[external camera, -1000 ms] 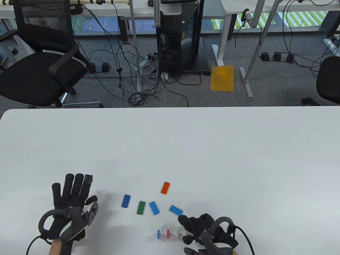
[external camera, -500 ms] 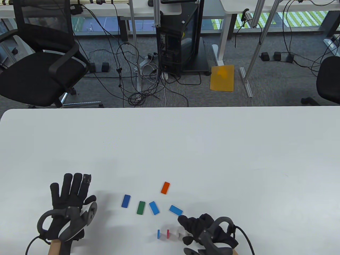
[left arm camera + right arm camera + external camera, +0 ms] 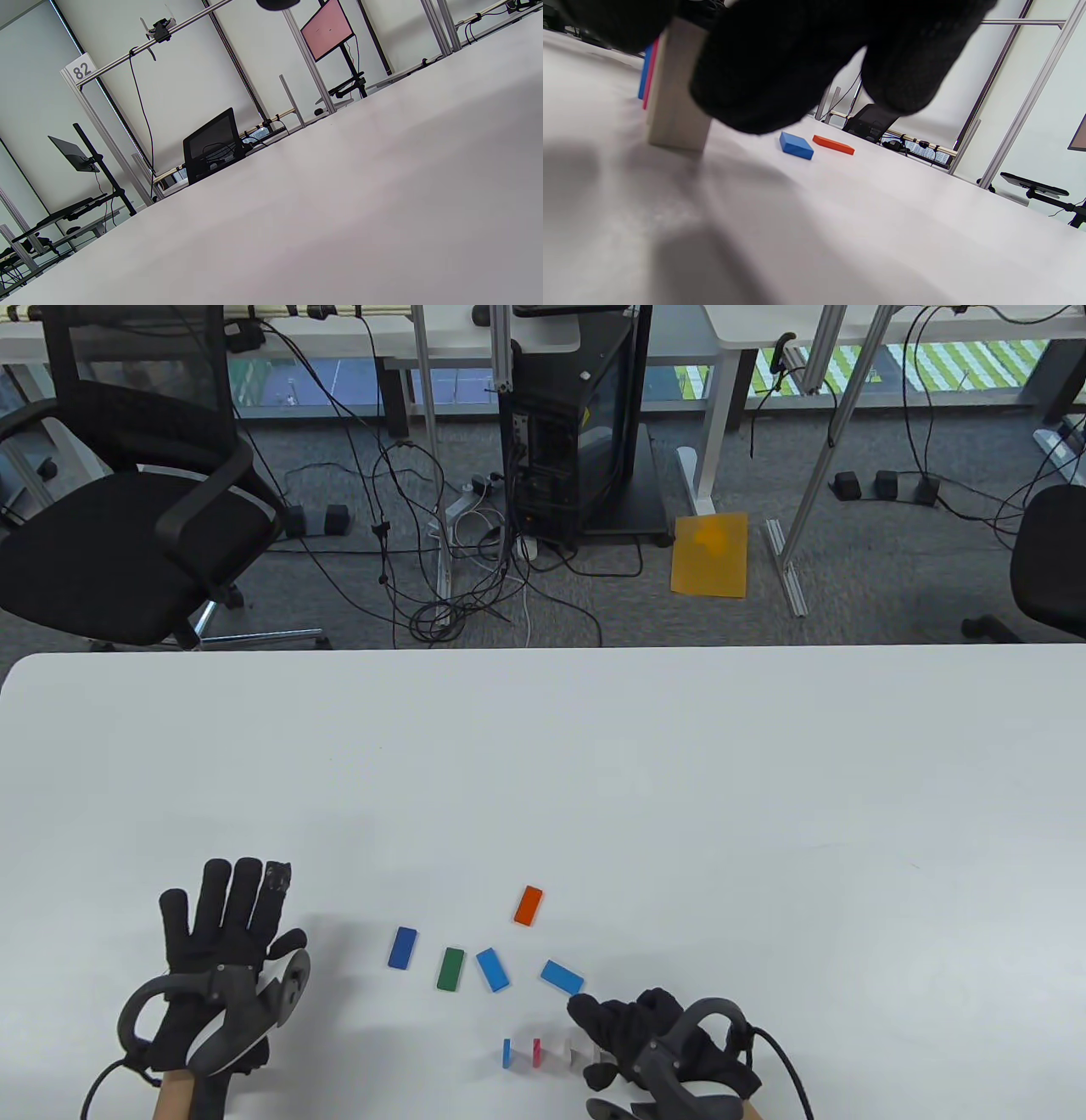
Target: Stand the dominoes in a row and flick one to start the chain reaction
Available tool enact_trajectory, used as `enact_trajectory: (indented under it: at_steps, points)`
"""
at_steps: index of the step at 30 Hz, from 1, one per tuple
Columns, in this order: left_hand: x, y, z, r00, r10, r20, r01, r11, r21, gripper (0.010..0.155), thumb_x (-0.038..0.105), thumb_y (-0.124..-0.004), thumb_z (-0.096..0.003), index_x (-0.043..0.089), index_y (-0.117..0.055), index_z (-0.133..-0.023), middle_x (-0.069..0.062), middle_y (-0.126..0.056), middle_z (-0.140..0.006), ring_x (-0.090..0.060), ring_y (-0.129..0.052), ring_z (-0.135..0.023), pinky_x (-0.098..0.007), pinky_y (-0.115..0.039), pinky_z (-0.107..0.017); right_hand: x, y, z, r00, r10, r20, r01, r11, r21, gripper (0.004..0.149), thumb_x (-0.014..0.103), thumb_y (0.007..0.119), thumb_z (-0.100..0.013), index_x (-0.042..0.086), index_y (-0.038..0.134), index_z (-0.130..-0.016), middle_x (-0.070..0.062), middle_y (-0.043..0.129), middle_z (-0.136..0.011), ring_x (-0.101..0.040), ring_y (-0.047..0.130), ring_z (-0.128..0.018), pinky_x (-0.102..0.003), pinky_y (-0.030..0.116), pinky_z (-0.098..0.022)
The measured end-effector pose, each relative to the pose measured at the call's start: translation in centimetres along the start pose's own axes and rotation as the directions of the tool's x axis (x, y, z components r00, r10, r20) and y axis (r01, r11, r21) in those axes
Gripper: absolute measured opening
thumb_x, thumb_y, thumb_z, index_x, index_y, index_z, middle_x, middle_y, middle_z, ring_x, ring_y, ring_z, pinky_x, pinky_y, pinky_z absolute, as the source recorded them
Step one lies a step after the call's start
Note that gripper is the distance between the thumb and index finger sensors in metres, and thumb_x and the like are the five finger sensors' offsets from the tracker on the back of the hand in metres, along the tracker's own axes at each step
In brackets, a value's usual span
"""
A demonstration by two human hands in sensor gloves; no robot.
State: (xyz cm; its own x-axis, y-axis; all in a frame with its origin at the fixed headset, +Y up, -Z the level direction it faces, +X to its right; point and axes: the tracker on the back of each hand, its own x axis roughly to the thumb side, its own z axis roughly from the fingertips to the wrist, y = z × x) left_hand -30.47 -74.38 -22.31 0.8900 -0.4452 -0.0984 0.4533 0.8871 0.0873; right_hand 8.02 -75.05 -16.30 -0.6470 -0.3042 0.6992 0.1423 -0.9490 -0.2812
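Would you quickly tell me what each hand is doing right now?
Left hand: open, fingers spread flat on the table, holding nothing.
Right hand: fingers curled on the upright beige domino at the row's end.

Beyond the white table, on grey carpet, a black computer tower stands on a dark base. A tangle of black cables lies left of the tower, an orange sheet lies right of it, and a black office chair stands further left. A second black chair shows at the right edge.
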Motion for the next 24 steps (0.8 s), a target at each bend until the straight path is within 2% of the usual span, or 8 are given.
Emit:
enact_trajectory:
  at_steps: [11,16,21,24]
  points:
    - [0.0,0.0,0.0,1.0,-0.008,-0.004,0.008,1.0,0.001,0.073,0.063,-0.023,-0.0445,0.036,-0.021,-0.113,0.008,-0.043,-0.125,-0.025,-0.034,-0.119,-0.062,-0.031,-0.082,0.0,-0.8,0.3,1.0,0.017,-0.005,-0.017,1.0,-0.01,0.085,0.059,0.065,-0.034,0.004,0.062,-0.098,-0.001,0.088,-0.083,0.001,0.101,-0.044,-0.042,0.081,-0.047]
    - [-0.3,0.1,0.0,1.0,0.002,-0.013,-0.002,1.0,-0.002,0.073,0.063,-0.023,-0.0443,0.036,-0.023,-0.112,0.009,-0.045,-0.124,-0.019,-0.033,-0.12,-0.061,-0.032,-0.082,-1.8,-1.9,0.7,0.986,-0.154,-0.058,0.15,0.987,-0.056,0.082,0.06,0.065,-0.034,0.008,0.065,-0.097,0.0,0.088,-0.084,-0.003,0.101,-0.049,-0.045,0.08,-0.049]
    - [-0.7,0.1,-0.1,1.0,0.014,-0.026,-0.014,1.0,0.001,0.073,0.063,-0.023,-0.0443,0.037,-0.024,-0.112,0.01,-0.045,-0.124,-0.019,-0.033,-0.12,-0.061,-0.032,-0.082,-4.1,-2.6,0.2,0.955,-0.257,-0.15,0.243,0.964,-0.109,0.077,0.059,0.065,-0.035,0.011,0.071,-0.095,-0.002,0.091,-0.082,-0.01,0.102,-0.05,-0.049,0.078,-0.05]
    - [-0.6,-0.1,-0.1,1.0,0.013,-0.015,-0.014,1.0,-0.013,0.073,0.063,-0.024,-0.0441,0.037,-0.024,-0.112,0.01,-0.045,-0.124,-0.018,-0.033,-0.12,-0.062,-0.031,-0.082,-4.9,-2.7,-1.4,0.943,-0.281,-0.178,0.276,0.96,-0.053,0.078,0.062,0.065,-0.034,0.01,0.076,-0.092,-0.006,0.094,-0.08,-0.015,0.103,-0.049,-0.053,0.076,-0.05]
